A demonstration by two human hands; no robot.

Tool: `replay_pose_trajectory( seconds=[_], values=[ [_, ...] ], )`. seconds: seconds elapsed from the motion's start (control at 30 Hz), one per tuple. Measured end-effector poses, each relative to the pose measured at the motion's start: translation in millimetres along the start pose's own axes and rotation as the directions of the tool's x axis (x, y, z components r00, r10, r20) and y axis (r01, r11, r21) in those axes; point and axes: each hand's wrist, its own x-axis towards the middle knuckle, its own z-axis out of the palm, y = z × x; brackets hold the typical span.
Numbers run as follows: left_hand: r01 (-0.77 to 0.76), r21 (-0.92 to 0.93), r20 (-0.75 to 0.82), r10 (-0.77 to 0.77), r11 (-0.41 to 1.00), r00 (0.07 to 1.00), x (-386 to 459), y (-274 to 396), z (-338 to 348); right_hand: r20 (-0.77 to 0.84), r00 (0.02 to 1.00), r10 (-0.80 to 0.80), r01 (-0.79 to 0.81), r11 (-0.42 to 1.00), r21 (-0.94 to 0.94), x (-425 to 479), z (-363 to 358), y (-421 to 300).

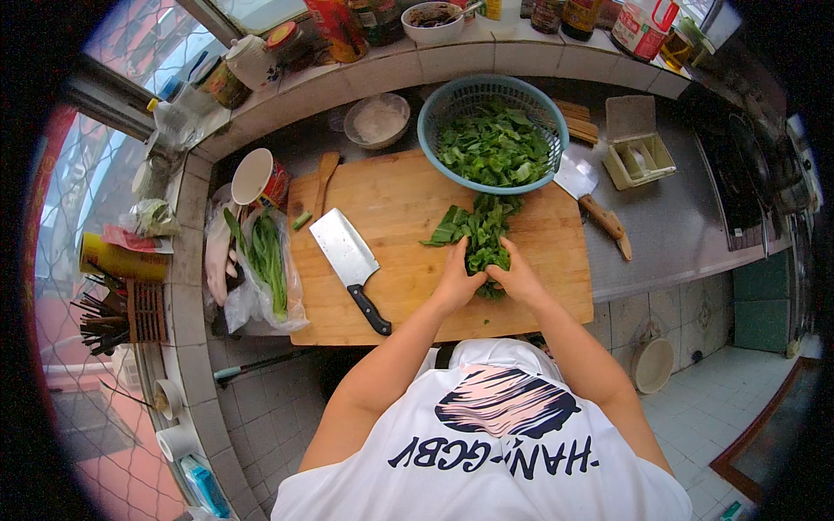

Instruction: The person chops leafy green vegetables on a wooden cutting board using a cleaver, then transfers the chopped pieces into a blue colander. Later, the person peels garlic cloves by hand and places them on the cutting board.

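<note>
A pile of chopped leafy greens (pixel 479 228) lies on the wooden cutting board (pixel 404 195). My left hand (pixel 458 279) cups the pile's left side, and my right hand (pixel 519 276) presses in from the right, with the thumbs almost meeting over the leaves. Just beyond the pile, a blue plastic colander (pixel 427 140) holds more cut greens (pixel 498 146) and overlaps the board's far edge. To the left of my hands rests a cleaver (pixel 345 251) with a black handle, its blade flat on the wood.
Left of the board are a plastic bag of whole greens (pixel 270 260), a paper tub (pixel 251 176) and a wooden spatula (pixel 326 176). A second cleaver (pixel 596 202) lies right of the colander, near an open seasoning box (pixel 638 156). A bowl of white powder (pixel 376 122) stands behind.
</note>
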Motion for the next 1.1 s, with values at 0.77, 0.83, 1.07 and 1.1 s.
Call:
replay_pose_trajectory(
  seconds=[0.77, 0.83, 1.07, 1.1],
  values=[
    [-0.377, 0.055, -0.146, 0.381, 0.925, 0.913, 14, 99, -26, -0.19, 0.943, -0.273, 0.306, 0.936, 0.171, -1, -19, -87],
    [-0.43, 0.058, -0.153, 0.433, 0.901, 0.888, 33, 115, -28, -0.21, 0.922, -0.325, 0.368, 0.904, 0.218, 12, -29, -102],
    [-0.429, 0.067, -0.191, 0.434, 0.901, 0.881, 93, 149, -29, -0.234, 0.9, -0.367, 0.402, 0.908, 0.12, 69, -63, -127],
    [-0.416, 0.064, -0.19, 0.42, 0.907, 0.887, 103, 148, -27, -0.255, 0.892, -0.372, 0.408, 0.907, 0.103, 76, -65, -125]
  ],
)
